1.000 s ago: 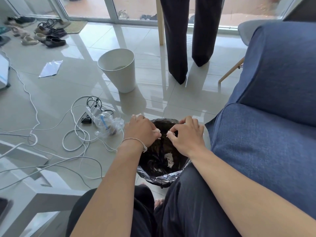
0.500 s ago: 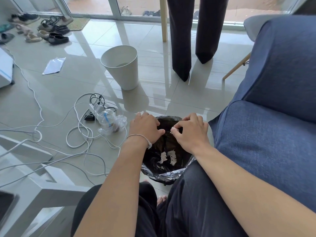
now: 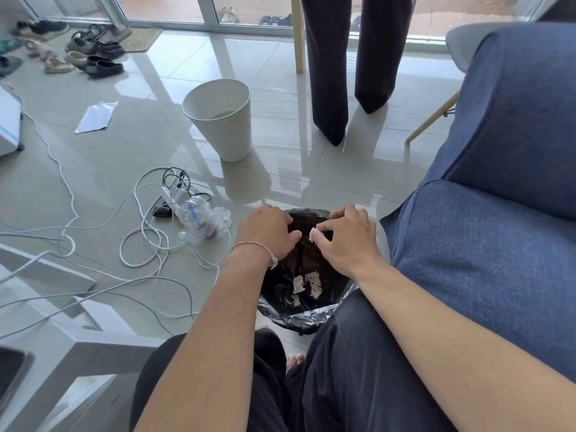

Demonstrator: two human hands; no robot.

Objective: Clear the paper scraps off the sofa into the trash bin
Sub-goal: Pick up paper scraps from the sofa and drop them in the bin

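A trash bin lined with a black plastic bag [image 3: 307,316] stands on the floor between my knees and the blue sofa [image 3: 486,244]. White paper scraps [image 3: 307,283] lie at the bottom of the bag. Both hands hover over the bin's mouth. My right hand [image 3: 346,241] pinches a small white paper scrap [image 3: 312,234] between thumb and forefinger. My left hand [image 3: 269,233], with a thin bracelet at the wrist, has its fingers curled downward; I see nothing in it. The sofa seat in view shows no scraps.
A white empty bin [image 3: 223,116] stands farther out on the tiled floor. White cables, a power strip [image 3: 174,193] and a crumpled clear plastic cup [image 3: 199,221] lie to the left. A person's dark trouser legs [image 3: 330,76] stand ahead. A white table frame [image 3: 56,341] is lower left.
A second paper scrap has appeared at the bottom of the bag. My hands have drawn slightly apart, and the left no longer shows a scrap.
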